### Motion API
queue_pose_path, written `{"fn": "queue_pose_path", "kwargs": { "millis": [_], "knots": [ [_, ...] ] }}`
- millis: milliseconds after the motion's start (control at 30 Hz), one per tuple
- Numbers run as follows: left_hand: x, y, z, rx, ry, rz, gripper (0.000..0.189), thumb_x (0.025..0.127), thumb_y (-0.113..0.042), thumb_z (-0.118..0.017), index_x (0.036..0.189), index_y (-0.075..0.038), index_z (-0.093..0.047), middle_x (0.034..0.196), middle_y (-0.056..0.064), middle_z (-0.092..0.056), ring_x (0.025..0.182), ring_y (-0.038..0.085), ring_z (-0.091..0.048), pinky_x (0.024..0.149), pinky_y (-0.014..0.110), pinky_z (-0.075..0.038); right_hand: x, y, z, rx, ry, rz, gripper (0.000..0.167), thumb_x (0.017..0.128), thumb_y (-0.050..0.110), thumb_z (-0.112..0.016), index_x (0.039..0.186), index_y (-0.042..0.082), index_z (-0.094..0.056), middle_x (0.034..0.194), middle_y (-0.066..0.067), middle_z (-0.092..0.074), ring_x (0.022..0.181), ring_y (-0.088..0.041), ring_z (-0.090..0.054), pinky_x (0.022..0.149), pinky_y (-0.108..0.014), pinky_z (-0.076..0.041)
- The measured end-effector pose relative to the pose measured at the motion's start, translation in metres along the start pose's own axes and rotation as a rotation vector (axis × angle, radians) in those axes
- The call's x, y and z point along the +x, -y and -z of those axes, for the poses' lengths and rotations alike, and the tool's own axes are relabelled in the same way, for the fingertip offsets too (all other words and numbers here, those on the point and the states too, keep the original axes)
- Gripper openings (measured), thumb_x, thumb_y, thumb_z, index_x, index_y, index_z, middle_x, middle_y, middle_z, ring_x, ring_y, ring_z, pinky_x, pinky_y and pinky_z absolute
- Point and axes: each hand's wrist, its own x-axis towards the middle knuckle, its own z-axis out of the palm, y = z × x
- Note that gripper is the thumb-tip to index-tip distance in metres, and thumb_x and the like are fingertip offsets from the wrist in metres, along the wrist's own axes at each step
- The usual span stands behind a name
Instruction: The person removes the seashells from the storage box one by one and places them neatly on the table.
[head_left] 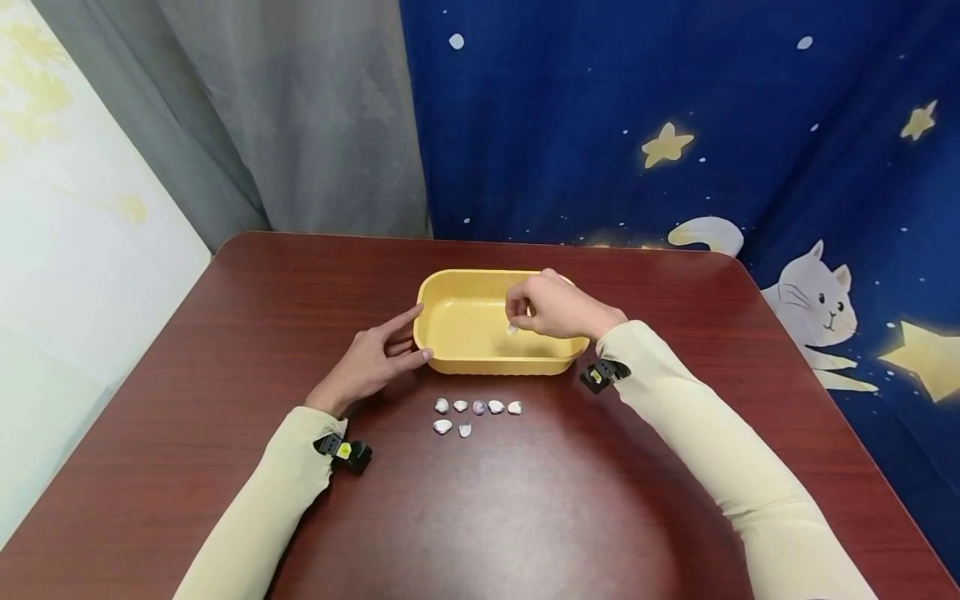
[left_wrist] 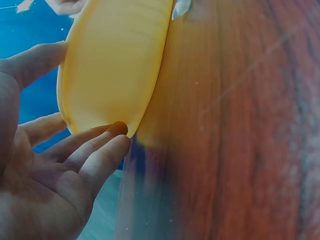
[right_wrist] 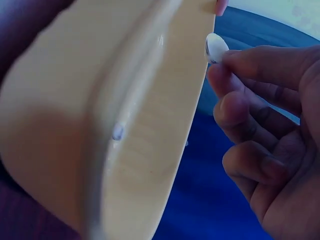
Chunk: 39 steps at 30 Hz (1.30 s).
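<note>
In the head view my right hand is over the yellow plastic basin, pinching a small white seashell between thumb and fingertips. The right wrist view shows another shell, bluish, inside the basin by its near wall. My left hand rests against the basin's left end, its fingers extended and spread along the outside. Several small white and purplish shells lie on the table just in front of the basin, in two rows; among them are a purplish shell and a white shell.
The dark red wooden table spreads out around the basin. Behind it hang a grey curtain and a blue curtain with stars and a cat. A white wall stands at the left. Each wrist wears a small black camera.
</note>
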Motion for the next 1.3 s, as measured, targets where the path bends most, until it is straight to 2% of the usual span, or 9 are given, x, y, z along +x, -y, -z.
{"fn": "queue_pose_path", "kwargs": {
  "millis": [167,367,500,600,800,1000,1167,1300],
  "knots": [
    [-0.002,0.001,0.0,-0.008,-0.001,0.002,0.081,0.089,-0.04,-0.076,0.158,-0.029,-0.034,0.158,0.013,-0.043,0.135,0.026,-0.057,0.108,0.038,-0.05,-0.012,0.003,-0.005,0.064,-0.021,-0.035,0.013,0.087,0.012,-0.072,0.076,0.019,-0.069,0.07,0.008,-0.069,0.063,-0.006,-0.057,0.064,-0.024,-0.047],
    [-0.001,-0.001,0.003,-0.005,0.006,0.006,0.081,0.089,-0.043,-0.075,0.157,-0.033,-0.033,0.161,0.012,-0.04,0.136,0.026,-0.056,0.109,0.039,-0.05,-0.028,0.01,-0.01,0.231,-0.004,-0.124,0.013,0.084,0.004,-0.069,0.078,0.015,-0.068,0.068,0.0,-0.07,0.051,-0.008,-0.056,0.048,-0.024,-0.049],
    [-0.001,-0.001,0.003,-0.012,0.012,0.005,0.081,0.089,-0.043,-0.075,0.157,-0.033,-0.033,0.16,0.011,-0.04,0.136,0.026,-0.056,0.108,0.038,-0.05,-0.036,0.018,-0.016,0.29,0.024,-0.148,0.012,0.089,0.005,-0.067,0.08,0.013,-0.069,0.067,-0.003,-0.072,0.041,-0.009,-0.054,0.042,-0.025,-0.05],
    [-0.003,-0.001,0.004,-0.022,0.01,0.005,0.082,0.088,-0.043,-0.076,0.158,-0.032,-0.033,0.16,0.011,-0.041,0.136,0.025,-0.056,0.107,0.038,-0.05,-0.039,0.024,-0.022,0.275,0.032,-0.123,0.011,0.091,0.008,-0.068,0.081,0.013,-0.069,0.067,-0.002,-0.073,0.043,-0.006,-0.056,0.045,-0.023,-0.05],
    [-0.005,0.001,0.002,-0.022,0.002,0.01,0.083,0.088,-0.045,-0.076,0.157,-0.033,-0.033,0.16,0.01,-0.042,0.135,0.024,-0.057,0.107,0.037,-0.051,-0.044,0.037,-0.035,0.19,0.027,-0.034,0.011,0.087,0.009,-0.069,0.078,0.015,-0.068,0.065,0.007,-0.071,0.052,0.003,-0.056,0.056,-0.016,-0.049],
    [-0.005,0.0,0.002,-0.007,0.002,0.004,0.082,0.088,-0.045,-0.076,0.157,-0.034,-0.033,0.16,0.009,-0.042,0.135,0.023,-0.058,0.107,0.038,-0.052,-0.049,0.046,-0.052,0.173,0.065,0.03,0.014,0.088,0.008,-0.066,0.076,0.016,-0.065,0.064,0.008,-0.07,0.051,0.006,-0.052,0.054,-0.013,-0.048],
    [-0.004,-0.002,0.001,0.001,0.008,0.001,0.083,0.087,-0.048,-0.075,0.157,-0.034,-0.033,0.159,0.007,-0.042,0.134,0.022,-0.058,0.107,0.038,-0.052,-0.05,0.052,-0.067,0.178,0.111,0.03,0.017,0.088,0.007,-0.065,0.075,0.016,-0.063,0.062,0.007,-0.068,0.052,0.005,-0.052,0.05,-0.013,-0.045],
    [-0.004,-0.002,0.001,0.005,0.006,0.005,0.083,0.087,-0.048,-0.075,0.157,-0.035,-0.033,0.159,0.007,-0.042,0.134,0.022,-0.058,0.107,0.038,-0.052,-0.048,0.056,-0.076,0.099,0.103,0.07,0.015,0.086,0.008,-0.069,0.074,0.017,-0.066,0.06,0.011,-0.059,0.053,0.004,-0.047,0.052,-0.013,-0.042]
  ]
}}
